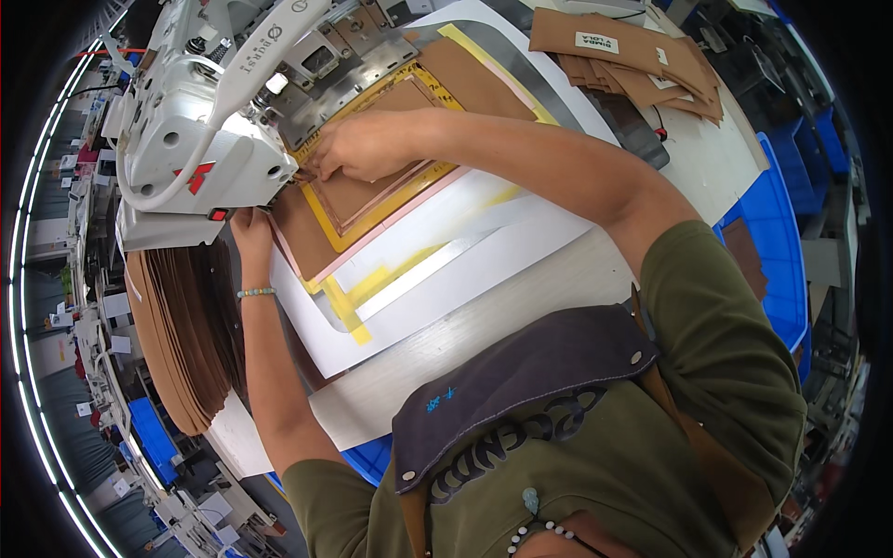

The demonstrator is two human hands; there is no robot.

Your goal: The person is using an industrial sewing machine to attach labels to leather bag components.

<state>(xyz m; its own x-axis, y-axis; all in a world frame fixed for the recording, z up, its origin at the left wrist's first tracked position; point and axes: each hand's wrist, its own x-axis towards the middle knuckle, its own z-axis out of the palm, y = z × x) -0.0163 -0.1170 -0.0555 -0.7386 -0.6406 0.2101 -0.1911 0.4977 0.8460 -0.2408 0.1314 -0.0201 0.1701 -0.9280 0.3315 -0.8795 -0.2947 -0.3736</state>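
Observation:
A yellow-edged frame [335, 232] lies over a flat brown panel [391, 191] beside a white sewing machine [186, 139]. My right hand [372, 144] rests on the panel by the machine's head, fingers bent and drawn together at the frame's inner edge. Whatever may be between the fingertips is too small to make out. Close under the machine's front corner is my left hand [251, 232], at the left border of the work. Its fingers are mostly hidden by the machine. Under the panel lies a pale sheet with yellow tape [349, 307].
A thick stack of brown sheets [177, 344] stands left, near my left forearm. Brown pieces with white labels [605, 42] are piled at the far right. A blue bin [777, 251] is beside my right elbow. The machine's red switch [219, 215] sits above my left hand.

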